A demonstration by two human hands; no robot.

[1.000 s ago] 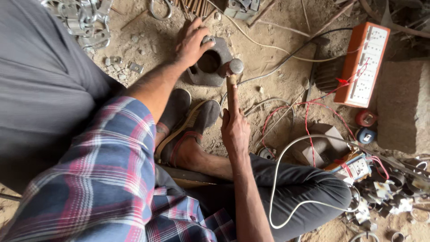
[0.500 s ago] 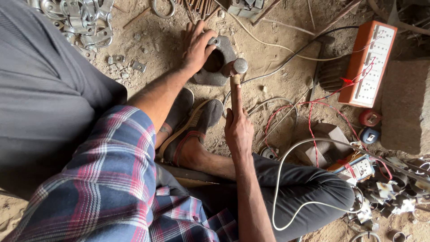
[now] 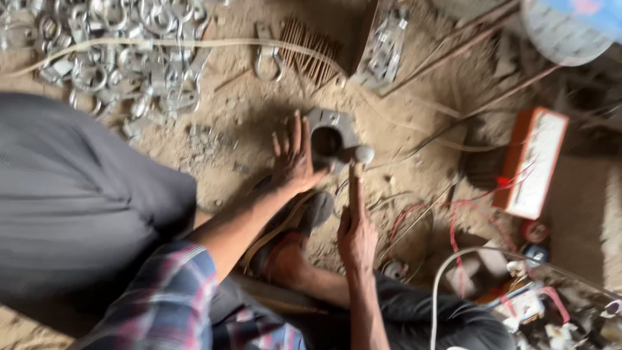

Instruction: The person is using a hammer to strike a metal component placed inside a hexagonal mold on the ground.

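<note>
Since half a second ago the view had tipped forward and blurred; more of the heap of metal rings (image 3: 123, 58) showed at top left, and the orange box (image 3: 532, 162) had slid down the right side. I noted the left hand (image 3: 293, 159) lying flat and spread wide on the dirt, its fingertips (image 3: 297, 123) just at the left edge of the metal block (image 3: 332, 139), which sat on the sandy ground near frame centre, its round hole open upward. The right hand (image 3: 356, 236) was closed around the wooden handle of a hammer (image 3: 356, 175), held upright; the hammer head sat at the block's lower right edge, touching or just above it, I could not tell which.

Open ground lay above the block up to a bundle of rusty rods (image 3: 311, 48). Room was tighter below: a sandalled foot (image 3: 291, 236) sat between the two forearms. To the right, red wires (image 3: 421, 220) and a white cable (image 3: 447, 285) crowded the floor near the hammer hand. Grey cloth (image 3: 78, 207) filled the left side.
</note>
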